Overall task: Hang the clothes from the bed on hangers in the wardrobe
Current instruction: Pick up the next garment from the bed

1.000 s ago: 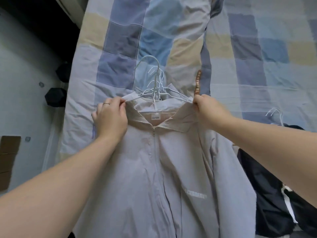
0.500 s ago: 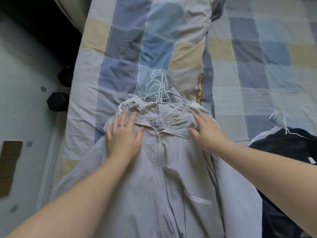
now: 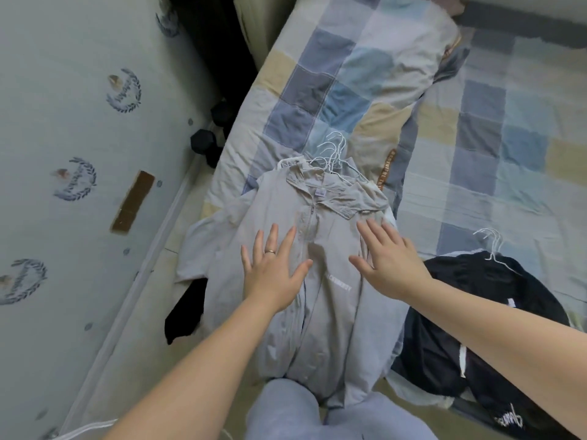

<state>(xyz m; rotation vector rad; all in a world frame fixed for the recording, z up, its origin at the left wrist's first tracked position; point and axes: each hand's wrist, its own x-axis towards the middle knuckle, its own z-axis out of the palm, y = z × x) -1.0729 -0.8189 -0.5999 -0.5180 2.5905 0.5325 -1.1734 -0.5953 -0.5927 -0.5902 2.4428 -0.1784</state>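
Note:
A light grey zip jacket (image 3: pixel 320 315) lies face up on the checked bed cover, its collar pointing away from me. Several white wire hangers (image 3: pixel 333 154) poke out above the collar. My left hand (image 3: pixel 273 274), fingers spread and straight, lies flat on the jacket's chest left of the zip. My right hand (image 3: pixel 387 258) lies flat on the chest right of the zip, over the white lettering. A black garment (image 3: pixel 495 315) on a white hanger (image 3: pixel 492 246) lies on the bed to the right.
The checked blue, beige and grey quilt (image 3: pixel 349 87) is bunched at the far side of the bed (image 3: pixel 508 147). A patterned wall (image 3: pixel 79 154) and two black dumbbells (image 3: pixel 206 141) stand on the left. A black cloth (image 3: pixel 184 312) hangs by the bed edge. My grey-trousered legs (image 3: pixel 333 414) are below.
Both hands let go of the jacket's collar and slid down to its chest, now flat with spread fingers. The view pulled back, showing more of the wall and floor.

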